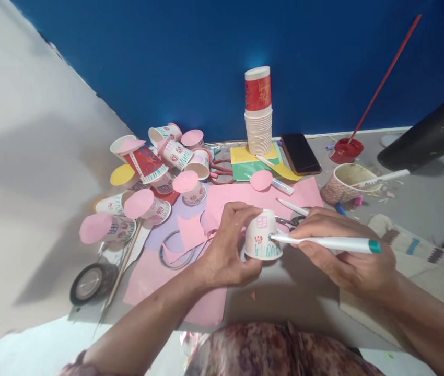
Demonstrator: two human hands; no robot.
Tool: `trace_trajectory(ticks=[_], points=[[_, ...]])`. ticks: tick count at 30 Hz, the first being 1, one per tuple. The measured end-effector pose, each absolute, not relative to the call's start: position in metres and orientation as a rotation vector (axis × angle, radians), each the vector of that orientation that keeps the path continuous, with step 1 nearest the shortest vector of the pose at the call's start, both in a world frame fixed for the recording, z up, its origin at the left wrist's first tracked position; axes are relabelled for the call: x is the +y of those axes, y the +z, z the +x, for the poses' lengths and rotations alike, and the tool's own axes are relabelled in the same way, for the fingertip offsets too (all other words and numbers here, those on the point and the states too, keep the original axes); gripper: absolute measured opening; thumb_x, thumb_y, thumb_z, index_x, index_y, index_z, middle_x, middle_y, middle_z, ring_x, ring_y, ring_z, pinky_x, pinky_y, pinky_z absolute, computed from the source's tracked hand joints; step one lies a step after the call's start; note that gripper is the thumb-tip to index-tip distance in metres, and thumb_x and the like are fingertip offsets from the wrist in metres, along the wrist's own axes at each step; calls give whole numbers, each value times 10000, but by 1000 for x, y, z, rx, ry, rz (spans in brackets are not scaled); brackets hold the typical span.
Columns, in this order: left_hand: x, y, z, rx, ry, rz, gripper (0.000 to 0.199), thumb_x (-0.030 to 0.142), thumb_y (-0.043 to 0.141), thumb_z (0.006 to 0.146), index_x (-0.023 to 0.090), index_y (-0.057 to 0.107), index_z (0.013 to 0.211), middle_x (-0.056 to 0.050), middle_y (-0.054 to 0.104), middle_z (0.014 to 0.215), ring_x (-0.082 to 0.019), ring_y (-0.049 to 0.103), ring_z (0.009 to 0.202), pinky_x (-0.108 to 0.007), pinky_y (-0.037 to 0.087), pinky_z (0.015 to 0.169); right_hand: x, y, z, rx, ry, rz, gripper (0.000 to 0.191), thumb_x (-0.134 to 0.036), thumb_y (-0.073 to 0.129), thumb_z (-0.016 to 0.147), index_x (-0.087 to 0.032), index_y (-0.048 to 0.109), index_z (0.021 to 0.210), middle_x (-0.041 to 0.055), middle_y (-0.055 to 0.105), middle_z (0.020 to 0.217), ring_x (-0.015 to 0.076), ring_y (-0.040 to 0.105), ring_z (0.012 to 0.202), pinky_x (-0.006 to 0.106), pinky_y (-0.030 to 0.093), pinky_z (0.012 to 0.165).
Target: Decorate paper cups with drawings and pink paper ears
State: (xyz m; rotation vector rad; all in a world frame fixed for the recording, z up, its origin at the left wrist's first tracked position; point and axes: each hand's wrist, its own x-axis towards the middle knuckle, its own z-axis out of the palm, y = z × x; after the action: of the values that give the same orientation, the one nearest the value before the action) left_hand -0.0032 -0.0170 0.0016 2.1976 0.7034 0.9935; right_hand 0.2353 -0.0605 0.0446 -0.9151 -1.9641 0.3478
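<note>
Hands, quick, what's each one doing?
Left hand: closed around a decorated white paper cup.
Right hand: gripping a green-capped marker, tip at the cup.

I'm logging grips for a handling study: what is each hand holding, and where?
Left hand: white cup, by its side. Right hand: green-capped marker, by its barrel.

The left hand (232, 248) is curving its fingers, the left forearm (155, 324) slanting from eight o'clock; the right hand (343, 248) is pinching, the right forearm (421, 308) angling from four o'clock.
</note>
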Motion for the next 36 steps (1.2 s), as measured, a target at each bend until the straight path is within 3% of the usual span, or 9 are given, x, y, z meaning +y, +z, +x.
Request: trace_trajectory(ticks=[13, 22, 25, 28, 31, 36], points=[[-16, 0, -3, 700, 1004, 2189, 876, 108, 681, 648, 306, 438, 1467, -108, 506, 1305, -330, 507, 1277, -507, 567, 1029, -61, 42, 238, -1920, 400, -973, 113, -158, 673, 943, -242, 744, 970, 20, 781, 781, 191, 700, 674, 341, 566, 651], [-17, 1, -4, 714, 989, 2065, 881, 84, 704, 657, 325, 477, 1472, -98, 501, 1341, -310, 521, 1286, -458, 587, 1001, -65, 38, 237, -1807, 315, -1025, 278, -121, 649, 997, -279, 702, 1220, 46, 807, 980, 214, 730, 794, 373, 584, 726], [-17, 3, -4, 700, 984, 2069, 817, 134, 751, 719, 320, 492, 1471, -98, 518, 1329, -301, 537, 1274, -463, 586, 1015, -63, 37, 239, -1862, 282, -1122, 257, -250, 704, 993, -280, 690, 1248, 68, 801, 1038, 252, 747, 891, 404, 602, 798], [-17, 3, -6, 710, 968, 2060, 762, 254, 828, 786, 310, 500, 1471, -103, 528, 1324, -308, 551, 1273, -495, 575, 1042, -59, 32, 242, -1956, 312, -1179, 580, -485, 853, 863, -269, 652, 1362, 112, 785, 1170, 311, 747, 1008, 412, 624, 780], [-16, 2, -8, 700, 956, 2051, 809, 398, 904, 788, 310, 496, 1481, -116, 540, 1349, -323, 559, 1279, -522, 563, 1061, -56, 25, 242, -2062, 361, -1175, 874, -566, 943, 718, -270, 594, 1462, 131, 757, 1225, 321, 733, 1021, 402, 627, 751], [-16, 0, -10, 666, 957, 2038, 904, 528, 923, 774, 318, 472, 1529, -134, 539, 1405, -347, 540, 1320, -544, 531, 1101, -55, 20, 240, -2078, 415, -1188, 873, -504, 959, 700, -251, 593, 1451, 116, 741, 1180, 293, 716, 983, 398, 628, 777]])
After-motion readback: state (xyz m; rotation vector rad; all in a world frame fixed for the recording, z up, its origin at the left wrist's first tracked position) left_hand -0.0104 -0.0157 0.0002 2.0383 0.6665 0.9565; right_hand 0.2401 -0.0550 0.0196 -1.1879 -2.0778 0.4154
